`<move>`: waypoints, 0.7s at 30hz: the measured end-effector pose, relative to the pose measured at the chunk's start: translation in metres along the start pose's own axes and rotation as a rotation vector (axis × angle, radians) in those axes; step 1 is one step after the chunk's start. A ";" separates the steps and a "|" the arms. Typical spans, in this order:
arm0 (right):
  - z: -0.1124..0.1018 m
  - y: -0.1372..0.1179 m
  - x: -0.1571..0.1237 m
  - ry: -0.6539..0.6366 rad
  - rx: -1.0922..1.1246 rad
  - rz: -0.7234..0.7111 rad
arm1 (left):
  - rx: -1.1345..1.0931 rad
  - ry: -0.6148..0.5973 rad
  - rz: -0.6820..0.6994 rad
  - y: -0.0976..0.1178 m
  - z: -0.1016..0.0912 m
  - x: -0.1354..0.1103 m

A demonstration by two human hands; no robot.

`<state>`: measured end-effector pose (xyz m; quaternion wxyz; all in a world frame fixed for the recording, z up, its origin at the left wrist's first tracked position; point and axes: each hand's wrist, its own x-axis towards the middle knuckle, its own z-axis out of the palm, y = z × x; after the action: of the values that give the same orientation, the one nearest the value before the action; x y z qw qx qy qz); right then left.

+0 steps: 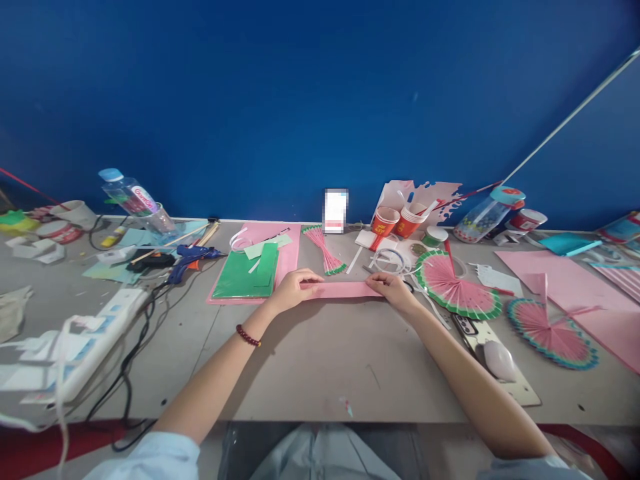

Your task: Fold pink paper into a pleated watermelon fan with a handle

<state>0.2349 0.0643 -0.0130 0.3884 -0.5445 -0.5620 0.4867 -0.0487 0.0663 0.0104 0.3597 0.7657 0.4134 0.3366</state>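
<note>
Between my two hands a pink paper strip (345, 290) is stretched sideways, just over the front part of the table. My left hand (299, 291) pinches its left end, and my right hand (393, 289) pinches the right end. Behind the strip lies a pleated pink paper piece with green edges (326, 252), narrow at its middle. Close to my right hand are coiled white strips (390, 260) and a pink and green paper fan (457, 285). Left of my left hand, green paper sheets (240, 275) rest on a pink sheet (290, 250).
A blue glue gun (193, 260), cables and a white power strip (100, 340) occupy the left side. Red paper cups (386, 221) and a lit phone (335, 211) stand at the back. On the right lie a computer mouse (499, 360) and a second fan (553, 333).
</note>
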 end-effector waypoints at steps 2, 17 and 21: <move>0.001 -0.001 -0.001 0.004 -0.010 0.000 | -0.018 0.011 -0.006 -0.001 0.001 0.001; 0.004 -0.010 -0.007 0.096 -0.618 -0.460 | -0.085 0.056 -0.030 -0.001 0.012 -0.001; 0.019 -0.027 -0.024 0.073 -0.875 -0.663 | -0.134 0.046 -0.034 0.005 0.022 -0.003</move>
<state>0.2129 0.0403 0.0115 0.2776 -0.4656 -0.8394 0.0399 -0.0304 0.0553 0.0023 0.4061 0.7248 0.4113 0.3748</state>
